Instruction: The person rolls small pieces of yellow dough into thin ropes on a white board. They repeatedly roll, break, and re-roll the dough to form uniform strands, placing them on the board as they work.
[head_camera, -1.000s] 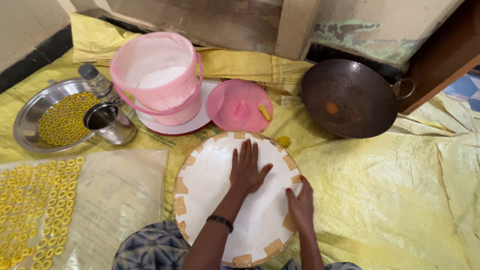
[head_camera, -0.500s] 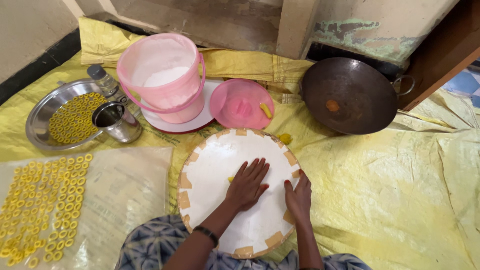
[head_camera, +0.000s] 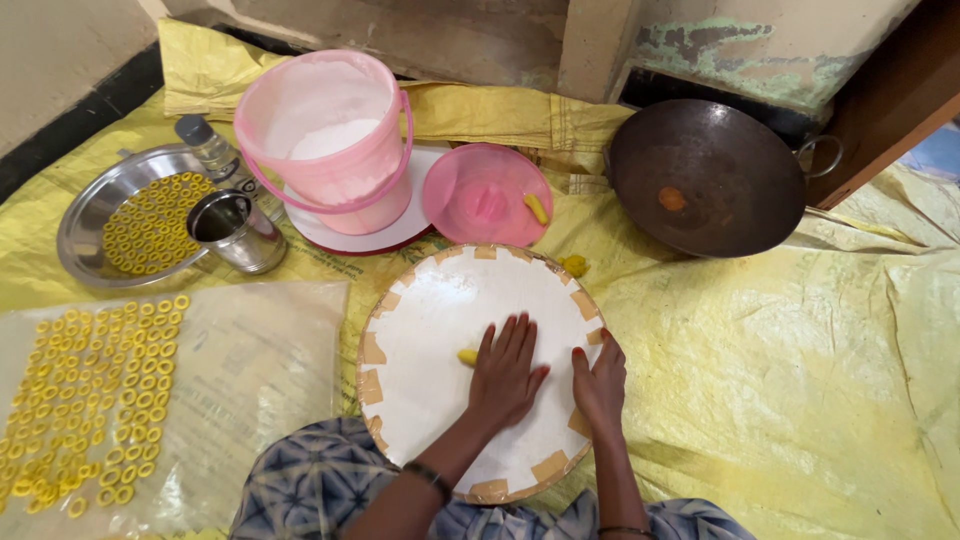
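Observation:
A round white board (head_camera: 430, 310) with tan tape patches round its rim lies on the yellow sheet in front of me. My left hand (head_camera: 505, 375) lies flat on it, fingers straight and pointing away. A small yellow dough piece (head_camera: 467, 356) sticks out from under its left side. My right hand (head_camera: 600, 385) rests on the board near its right rim, fingers loosely bent, holding nothing that I can see. A dark band circles my left wrist.
Behind the board stand a pink bucket (head_camera: 330, 140) of white flour on a white plate, a pink lid (head_camera: 487, 195) with a dough bit, and a dark wok (head_camera: 705, 175). A steel plate (head_camera: 90, 215) of yellow rings, a steel cup (head_camera: 235, 230) and a clear sheet (head_camera: 250, 370) with several rings lie left.
My left hand has slid back from the board's middle toward me, and the yellow dough piece now shows beside it. The right hand stays at the right rim.

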